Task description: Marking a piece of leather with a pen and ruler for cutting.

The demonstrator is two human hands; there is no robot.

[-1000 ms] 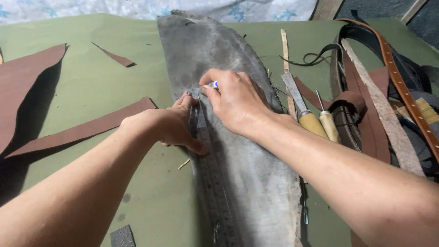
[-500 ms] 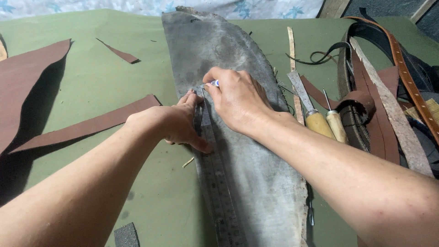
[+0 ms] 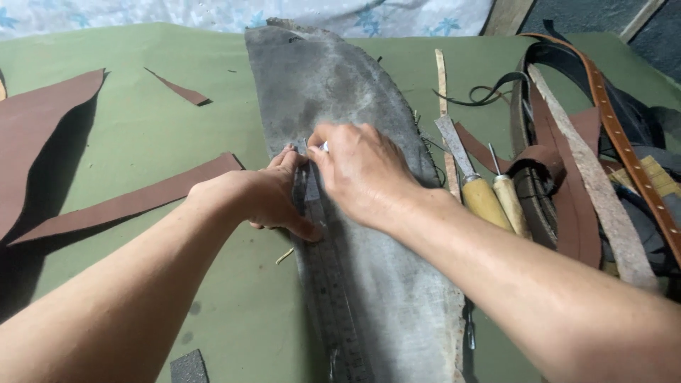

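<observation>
A long grey piece of leather (image 3: 333, 92) lies lengthwise on the green mat (image 3: 142, 135). A metal ruler (image 3: 337, 305) rests along its left edge. My left hand (image 3: 266, 195) presses down on the ruler's far end, fingers spread flat. My right hand (image 3: 362, 174) is closed around a small pen-like tool with a white and blue tip (image 3: 323, 146), which touches the leather beside the ruler's end. Most of that tool is hidden in my fist.
Brown leather offcuts (image 3: 135, 198) lie on the left of the mat. Two wooden-handled tools (image 3: 486, 195) lie right of the grey piece. Brown belts and straps (image 3: 603, 142) are piled at the far right. A small dark scrap (image 3: 188, 365) sits near the front edge.
Both hands stay at the ruler's far end; the right hand with the tool has hardly shifted. The view has drifted slightly.
</observation>
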